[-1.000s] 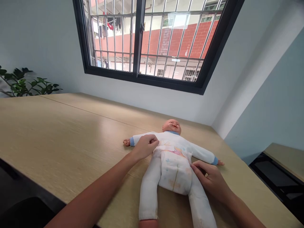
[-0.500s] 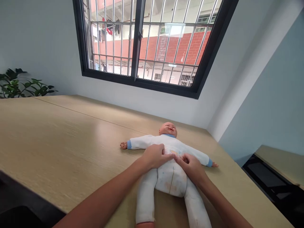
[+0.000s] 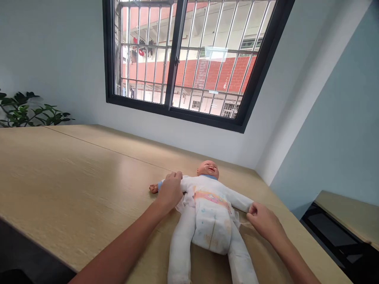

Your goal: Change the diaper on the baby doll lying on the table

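A baby doll point(image 3: 208, 169) in a white suit with blue cuffs lies on its back on the wooden table point(image 3: 89, 177). Round its hips is a white diaper point(image 3: 211, 228) with a pink and orange patterned band at the waist; its side tabs stick out loosely at both hips. My left hand point(image 3: 171, 191) is closed over the doll's sleeve on the left of the view, near the left tab. Beside the other sleeve, just right of the right tab, my right hand point(image 3: 262, 221) is closed in a pinch. What either hand's fingertips hold is too small to make out.
Behind the table is a wall with a barred, dark-framed window point(image 3: 174, 108). A green plant point(image 3: 32, 112) stands beyond the table's far left edge. At the right, past the table edge, is a lower wooden surface point(image 3: 349, 217) with a black item beneath it.
Both hands have moved apart from the middle of the diaper's waist, one to each side. The patterned waistband and side tabs now show. The view has tilted slightly up.
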Tool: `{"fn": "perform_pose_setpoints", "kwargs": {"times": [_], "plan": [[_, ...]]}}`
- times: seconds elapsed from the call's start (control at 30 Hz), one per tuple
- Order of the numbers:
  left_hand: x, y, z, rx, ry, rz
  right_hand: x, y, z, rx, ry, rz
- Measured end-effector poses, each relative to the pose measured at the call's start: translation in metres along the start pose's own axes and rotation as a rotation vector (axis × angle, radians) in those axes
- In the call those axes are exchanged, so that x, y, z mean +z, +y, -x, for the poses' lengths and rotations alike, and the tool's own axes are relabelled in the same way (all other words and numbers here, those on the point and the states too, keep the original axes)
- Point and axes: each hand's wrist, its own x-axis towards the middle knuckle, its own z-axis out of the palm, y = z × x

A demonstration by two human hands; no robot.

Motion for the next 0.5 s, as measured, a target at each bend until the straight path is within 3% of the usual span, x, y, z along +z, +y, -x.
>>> {"fn": "perform_pose_setpoints", "kwargs": {"times": [0.1,0.2,0.33,0.43,0.5], "plan": [[0.005,0.010,0.001,0.130,-0.032,0.278,-0.003,-0.011,-0.001,-0.046,-0.040,-0.329],[0.012,0.025,0.006,0.193,-0.102,0.483,-0.006,-0.053,0.000,-0.134,-0.147,-0.679],[0.014,0.029,0.010,0.168,-0.153,0.596,-0.028,-0.110,0.015,-0.188,-0.373,-0.663],[0.007,0.025,0.011,0.165,-0.203,0.595,-0.054,-0.125,0.047,-0.403,-0.482,-0.564],[0.001,0.024,0.012,0.210,-0.310,0.555,-0.062,-0.125,0.076,-0.460,-0.501,-0.467]]}}
